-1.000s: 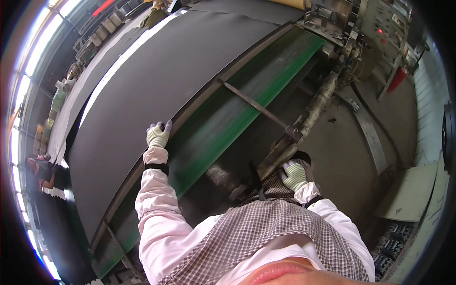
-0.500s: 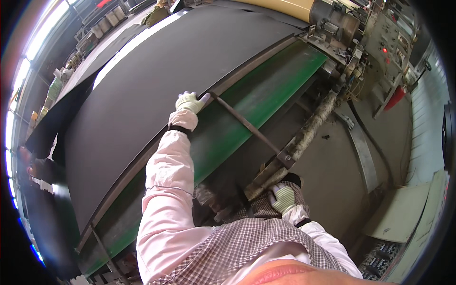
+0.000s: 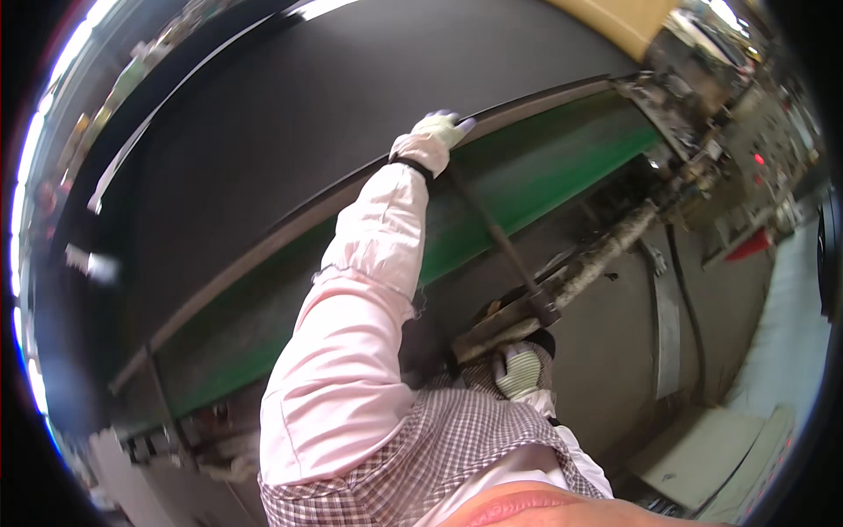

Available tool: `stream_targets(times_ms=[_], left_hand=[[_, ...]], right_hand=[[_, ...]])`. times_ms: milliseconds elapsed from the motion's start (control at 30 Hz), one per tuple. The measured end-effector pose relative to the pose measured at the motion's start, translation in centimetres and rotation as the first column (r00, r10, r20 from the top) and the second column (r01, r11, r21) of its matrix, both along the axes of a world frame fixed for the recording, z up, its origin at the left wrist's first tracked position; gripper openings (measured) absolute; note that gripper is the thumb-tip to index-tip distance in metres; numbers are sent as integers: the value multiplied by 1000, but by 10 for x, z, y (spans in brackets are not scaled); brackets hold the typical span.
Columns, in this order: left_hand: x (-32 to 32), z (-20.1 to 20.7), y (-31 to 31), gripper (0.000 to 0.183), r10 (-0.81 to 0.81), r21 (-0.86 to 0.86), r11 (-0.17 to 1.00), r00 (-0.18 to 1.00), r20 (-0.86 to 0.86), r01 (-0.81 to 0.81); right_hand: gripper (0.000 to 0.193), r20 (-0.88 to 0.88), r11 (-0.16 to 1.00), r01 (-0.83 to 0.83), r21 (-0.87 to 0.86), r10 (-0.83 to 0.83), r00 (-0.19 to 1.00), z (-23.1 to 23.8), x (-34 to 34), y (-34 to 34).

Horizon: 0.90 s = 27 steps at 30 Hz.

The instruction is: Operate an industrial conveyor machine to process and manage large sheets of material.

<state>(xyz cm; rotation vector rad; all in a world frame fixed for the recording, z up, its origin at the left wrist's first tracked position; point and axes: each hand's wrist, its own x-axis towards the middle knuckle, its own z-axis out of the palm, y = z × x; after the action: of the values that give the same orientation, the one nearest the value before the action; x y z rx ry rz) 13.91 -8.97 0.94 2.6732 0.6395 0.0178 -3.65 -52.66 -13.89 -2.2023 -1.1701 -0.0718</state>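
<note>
My left hand [image 3: 442,129], in a pale glove with purplish fingertips, reaches forward and rests on the near edge of a wide dark grey sheet [image 3: 290,123]. Its fingers lie over the sheet and the thumb stands apart beside the long edge bar [image 3: 544,102]; nothing shows in the grip. My right hand [image 3: 518,371], in a striped pale glove, is low beside my checked apron [image 3: 457,430], near the end of a rough, pale-crusted roller [image 3: 606,250]. Its fingers look curled in, and whatever they may hold is hidden.
A green belt [image 3: 527,189] runs beneath the bar, crossed by a metal strut [image 3: 496,233]. A tan roll [image 3: 615,22] lies beyond the sheet. At right stand machine parts and a control panel [image 3: 764,132] with red lights. A cable [image 3: 689,299] and a metal strip [image 3: 667,342] lie on the floor.
The view has swung, and my left hand, still at the sheet's edge, now appears farther forward and right with the arm more stretched. My right hand stays low by the apron.
</note>
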Motion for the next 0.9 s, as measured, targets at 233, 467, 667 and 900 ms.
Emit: stream_targets(times_ms=[233, 467, 667, 900], left_hand=[[-205, -30, 89, 52, 183, 148, 974, 981, -57, -173], [-454, -61, 169, 50, 627, 341, 756, 768, -131, -559], [-359, -38, 109, 48, 556, 357, 786, 830, -52, -504], [-302, -23, 70, 49, 315, 208, 920, 942, 112, -333]], right_hand=[[16, -62, 1000, -12, 27, 14, 998, -9, -4, -1], [19, 32, 999, -1, -40, 2, 999, -10, -6, -1], [20, 126, 997, 66, -50, -60, 990, -25, -7, -1], [22, 188, 988, 110, -108, -89, 978, -30, -6, -6]])
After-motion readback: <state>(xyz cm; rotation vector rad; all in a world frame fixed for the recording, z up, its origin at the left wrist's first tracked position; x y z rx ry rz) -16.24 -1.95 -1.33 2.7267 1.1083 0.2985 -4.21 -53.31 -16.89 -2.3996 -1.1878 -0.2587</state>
